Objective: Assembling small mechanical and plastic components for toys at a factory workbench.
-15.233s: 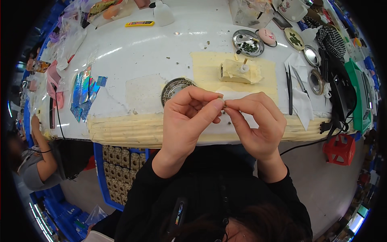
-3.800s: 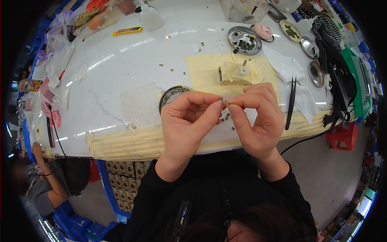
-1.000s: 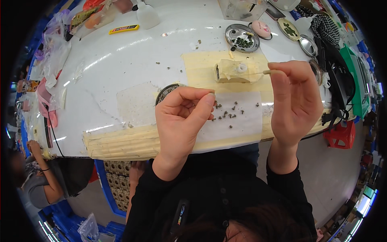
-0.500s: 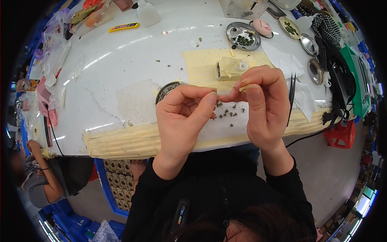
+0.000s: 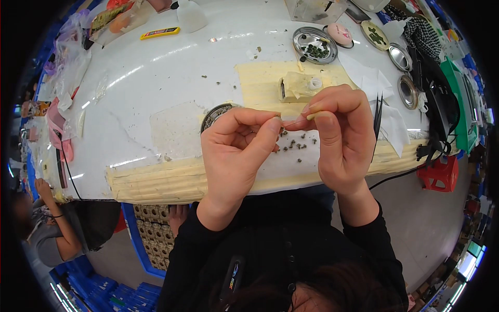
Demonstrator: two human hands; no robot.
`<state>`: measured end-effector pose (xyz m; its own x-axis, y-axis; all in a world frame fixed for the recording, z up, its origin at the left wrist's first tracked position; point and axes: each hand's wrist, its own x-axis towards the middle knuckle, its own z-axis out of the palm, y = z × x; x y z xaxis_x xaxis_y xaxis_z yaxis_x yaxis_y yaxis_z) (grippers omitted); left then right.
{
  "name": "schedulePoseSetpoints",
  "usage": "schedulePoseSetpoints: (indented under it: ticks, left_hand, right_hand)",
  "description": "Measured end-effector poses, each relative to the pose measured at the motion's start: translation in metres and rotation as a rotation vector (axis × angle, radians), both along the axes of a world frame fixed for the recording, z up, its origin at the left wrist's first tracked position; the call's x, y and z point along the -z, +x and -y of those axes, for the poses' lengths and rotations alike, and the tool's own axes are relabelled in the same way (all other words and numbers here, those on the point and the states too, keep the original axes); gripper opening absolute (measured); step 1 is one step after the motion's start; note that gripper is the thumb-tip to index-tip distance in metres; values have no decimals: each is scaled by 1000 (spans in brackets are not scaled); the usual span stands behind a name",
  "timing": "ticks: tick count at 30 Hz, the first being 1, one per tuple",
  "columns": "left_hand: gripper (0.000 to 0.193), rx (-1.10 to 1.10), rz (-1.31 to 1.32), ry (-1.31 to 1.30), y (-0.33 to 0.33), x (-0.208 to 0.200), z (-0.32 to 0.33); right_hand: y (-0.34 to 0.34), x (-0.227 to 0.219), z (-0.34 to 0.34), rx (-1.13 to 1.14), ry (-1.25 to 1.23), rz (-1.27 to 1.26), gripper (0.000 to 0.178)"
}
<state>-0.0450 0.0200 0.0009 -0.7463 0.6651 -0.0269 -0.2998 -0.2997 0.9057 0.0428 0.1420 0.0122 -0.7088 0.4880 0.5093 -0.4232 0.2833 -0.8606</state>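
My left hand [image 5: 234,148] is closed in a pinch above the near part of the table, thumb against index finger. What it grips is too small to make out. Facing it, my right hand [image 5: 340,135] pinches a thin tool with a pale yellow handle [image 5: 312,116], its fine tip reaching toward my left fingertips. Beneath and between both hands, several tiny dark metal parts [image 5: 292,145] lie scattered on a white sheet. A round metal dish of small parts [image 5: 210,118] is partly hidden behind my left hand. Black tweezers [image 5: 378,122] lie right of my right hand.
Behind my hands stands a tape-wrapped block [image 5: 296,91] with a white nozzle. Farther back are a metal dish of green pieces [image 5: 326,44], a yellow cutter [image 5: 160,33] and a white bottle [image 5: 190,16]. A blue crate [image 5: 136,242] sits below the table edge; another person's arm [image 5: 62,229] is at left.
My two hands hold nearly the same pose, the fine tip still at my left fingertips. Beside the blue crate, another hand has shifted and its fingers now show on the crate's contents.
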Motion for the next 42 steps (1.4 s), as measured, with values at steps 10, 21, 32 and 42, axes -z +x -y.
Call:
schedulePoseSetpoints:
  ticks: [10,21,32,42]
  left_hand:
    - [10,12,5,17,-1,0,0]
    - [9,4,8,-30,-1,-3,1]
    - [8,-16,16,-54,-1,-3,-2]
    - [9,-1,42,-56,-1,-4,-1]
  right_hand:
    - [0,0,-1,8,27,-2,8]
    - [3,-4,-6,113,104,-44,13]
    - [-5,-4,-46,611,798,175,7]
    - [7,-5,-19,237,285,-43,9]
